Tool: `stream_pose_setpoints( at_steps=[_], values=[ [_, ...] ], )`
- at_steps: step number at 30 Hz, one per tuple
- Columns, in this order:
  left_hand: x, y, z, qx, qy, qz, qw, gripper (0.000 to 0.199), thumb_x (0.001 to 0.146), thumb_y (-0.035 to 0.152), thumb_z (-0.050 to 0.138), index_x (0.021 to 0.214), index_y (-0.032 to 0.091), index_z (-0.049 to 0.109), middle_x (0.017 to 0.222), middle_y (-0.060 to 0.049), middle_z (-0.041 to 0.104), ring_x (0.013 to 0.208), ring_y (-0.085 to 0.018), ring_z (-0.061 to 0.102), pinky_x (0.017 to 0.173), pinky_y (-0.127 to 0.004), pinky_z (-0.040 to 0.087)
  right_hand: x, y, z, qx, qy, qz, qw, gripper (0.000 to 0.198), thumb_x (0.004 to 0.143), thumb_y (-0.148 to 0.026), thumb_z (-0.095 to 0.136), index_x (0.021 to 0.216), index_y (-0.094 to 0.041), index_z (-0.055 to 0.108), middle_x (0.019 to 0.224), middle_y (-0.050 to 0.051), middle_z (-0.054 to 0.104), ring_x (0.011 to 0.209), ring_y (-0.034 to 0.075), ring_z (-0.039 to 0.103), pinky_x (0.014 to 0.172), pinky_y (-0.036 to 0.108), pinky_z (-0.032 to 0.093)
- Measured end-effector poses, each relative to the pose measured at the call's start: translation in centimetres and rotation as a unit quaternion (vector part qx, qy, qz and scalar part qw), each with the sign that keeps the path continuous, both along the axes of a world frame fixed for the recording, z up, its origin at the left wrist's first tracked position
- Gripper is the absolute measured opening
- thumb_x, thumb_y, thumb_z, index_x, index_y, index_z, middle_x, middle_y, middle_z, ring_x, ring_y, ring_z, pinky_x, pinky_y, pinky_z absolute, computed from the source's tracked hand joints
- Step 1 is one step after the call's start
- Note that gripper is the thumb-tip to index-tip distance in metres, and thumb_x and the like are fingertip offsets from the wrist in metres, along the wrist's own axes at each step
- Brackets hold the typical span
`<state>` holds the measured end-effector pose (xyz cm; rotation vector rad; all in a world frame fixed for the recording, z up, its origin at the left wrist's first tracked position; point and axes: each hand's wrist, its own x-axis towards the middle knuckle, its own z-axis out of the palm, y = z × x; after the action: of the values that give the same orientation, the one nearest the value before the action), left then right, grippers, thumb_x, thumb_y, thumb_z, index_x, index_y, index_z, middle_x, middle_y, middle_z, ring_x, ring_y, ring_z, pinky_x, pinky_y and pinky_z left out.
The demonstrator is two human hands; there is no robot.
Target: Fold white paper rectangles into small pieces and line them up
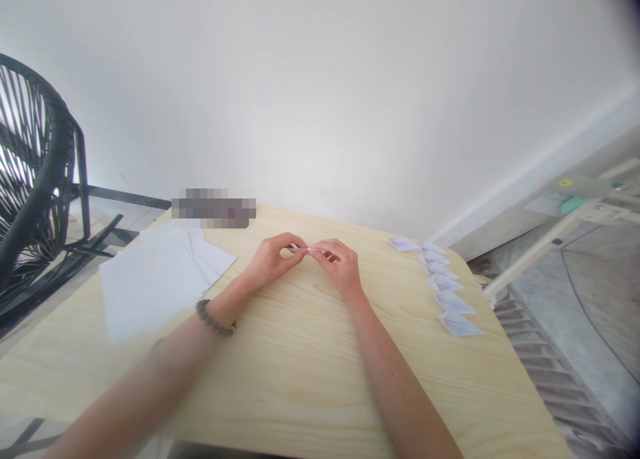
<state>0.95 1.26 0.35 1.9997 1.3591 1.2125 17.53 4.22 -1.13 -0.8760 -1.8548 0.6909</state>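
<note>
Over the middle of the table, my left hand [277, 258] and my right hand [339, 262] meet fingertip to fingertip. Both pinch a small folded piece of white paper [300, 250], seen nearly edge-on, so its full shape is hidden by my fingers. A dark beaded bracelet circles my left wrist. To the left of my left hand lies a spread of loose white paper sheets [150, 279]. Off to the right of my right hand, several folded white paper pieces [457, 324] with pointed ends sit in a row along the table's right side.
The light wooden table [280, 392] stands against a white wall. A blurred-out patch [215, 209] covers something at the back left edge. A black woven chair [45, 159] is at the left. Beyond the right edge stands a pale metal frame [535, 259].
</note>
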Motion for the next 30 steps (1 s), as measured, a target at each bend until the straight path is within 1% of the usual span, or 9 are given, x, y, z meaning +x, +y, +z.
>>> stream_pose_setpoints(
  at_steps=[9, 11, 16, 18, 22, 24, 25, 27, 30],
  values=[
    [-0.1, 0.0, -0.1, 0.021, 0.036, -0.017, 0.999, 0.014, 0.079, 0.024, 0.047, 0.081, 0.017, 0.059, 0.081, -0.002, 0.061, 0.076, -0.012, 0.055, 0.073, -0.024, 0.043, -0.1, 0.0, 0.1, -0.004, -0.006, 0.023, 1.0, 0.016, 0.079, -0.029, 0.051, 0.079, -0.02, 0.065, 0.08, 0.003, 0.063, 0.066, 0.011, 0.058, 0.054, 0.021, 0.045],
    [-0.1, 0.1, -0.1, 0.013, 0.027, -0.012, 0.999, 0.015, 0.079, 0.026, 0.048, 0.08, 0.017, 0.059, 0.081, -0.001, 0.062, 0.075, -0.012, 0.056, 0.072, -0.023, 0.043, -0.1, 0.0, 0.1, -0.009, -0.003, 0.02, 1.0, 0.016, 0.079, -0.029, 0.051, 0.079, -0.02, 0.064, 0.081, 0.003, 0.063, 0.067, 0.011, 0.057, 0.054, 0.021, 0.045],
    [-0.1, 0.0, 0.1, -0.031, -0.011, 0.026, 0.999, 0.022, 0.078, 0.034, 0.049, 0.081, 0.017, 0.062, 0.081, -0.002, 0.065, 0.076, -0.014, 0.058, 0.062, -0.021, 0.045, 0.0, 0.2, 0.0, -0.036, 0.017, -0.011, 0.999, 0.018, 0.078, -0.032, 0.051, 0.079, -0.02, 0.064, 0.08, 0.003, 0.063, 0.062, 0.011, 0.056, 0.053, 0.022, 0.045],
    [-0.1, 0.0, 0.3, -0.045, -0.018, 0.039, 0.998, 0.024, 0.078, 0.037, 0.049, 0.079, 0.017, 0.064, 0.081, -0.002, 0.067, 0.076, -0.015, 0.06, 0.063, -0.023, 0.045, 0.1, 0.3, -0.1, -0.045, 0.023, -0.017, 0.999, 0.018, 0.077, -0.032, 0.052, 0.078, -0.02, 0.064, 0.079, 0.003, 0.063, 0.06, 0.011, 0.056, 0.053, 0.023, 0.045],
    [-0.2, 0.0, 0.5, -0.07, -0.034, 0.047, 0.996, 0.027, 0.076, 0.041, 0.051, 0.078, 0.018, 0.066, 0.082, -0.003, 0.069, 0.077, -0.016, 0.061, 0.069, -0.025, 0.045, 0.2, 0.5, -0.3, -0.11, 0.036, -0.01, 0.993, 0.02, 0.073, -0.036, 0.056, 0.078, -0.018, 0.064, 0.069, 0.002, 0.063, 0.052, 0.01, 0.055, 0.049, 0.022, 0.045],
    [-0.3, 0.1, 0.4, -0.075, -0.04, 0.056, 0.995, 0.03, 0.075, 0.043, 0.051, 0.079, 0.017, 0.067, 0.083, -0.003, 0.069, 0.077, -0.017, 0.061, 0.071, -0.025, 0.046, 0.3, 0.6, -0.5, -0.146, 0.042, -0.004, 0.988, 0.024, 0.073, -0.038, 0.056, 0.082, -0.017, 0.064, 0.062, 0.001, 0.062, 0.049, 0.01, 0.055, 0.047, 0.022, 0.045],
    [-0.4, 0.2, 0.2, -0.075, -0.039, 0.065, 0.994, 0.031, 0.075, 0.043, 0.051, 0.08, 0.017, 0.067, 0.084, -0.004, 0.069, 0.077, -0.017, 0.061, 0.071, -0.025, 0.046, 0.3, 0.7, -0.6, -0.153, 0.043, 0.0, 0.987, 0.026, 0.074, -0.039, 0.054, 0.086, -0.017, 0.064, 0.064, 0.002, 0.063, 0.05, 0.011, 0.056, 0.048, 0.022, 0.046],
    [-0.7, 0.3, -0.2, -0.066, -0.03, 0.089, 0.993, 0.031, 0.075, 0.044, 0.051, 0.081, 0.018, 0.067, 0.084, -0.004, 0.069, 0.077, -0.017, 0.062, 0.07, -0.025, 0.047, 0.3, 0.8, -0.7, -0.131, 0.034, 0.012, 0.991, 0.027, 0.077, -0.037, 0.05, 0.091, -0.019, 0.063, 0.076, 0.004, 0.065, 0.058, 0.012, 0.059, 0.055, 0.024, 0.049],
    [-1.1, 0.6, -0.7, -0.04, -0.005, 0.098, 0.994, 0.026, 0.075, 0.04, 0.052, 0.08, 0.019, 0.067, 0.085, -0.003, 0.069, 0.079, -0.017, 0.062, 0.073, -0.026, 0.047, 0.2, 0.7, -0.6, -0.047, -0.018, 0.016, 0.999, 0.022, 0.081, -0.03, 0.046, 0.089, -0.021, 0.064, 0.089, 0.004, 0.065, 0.076, 0.014, 0.061, 0.071, 0.027, 0.048]
  ],
)
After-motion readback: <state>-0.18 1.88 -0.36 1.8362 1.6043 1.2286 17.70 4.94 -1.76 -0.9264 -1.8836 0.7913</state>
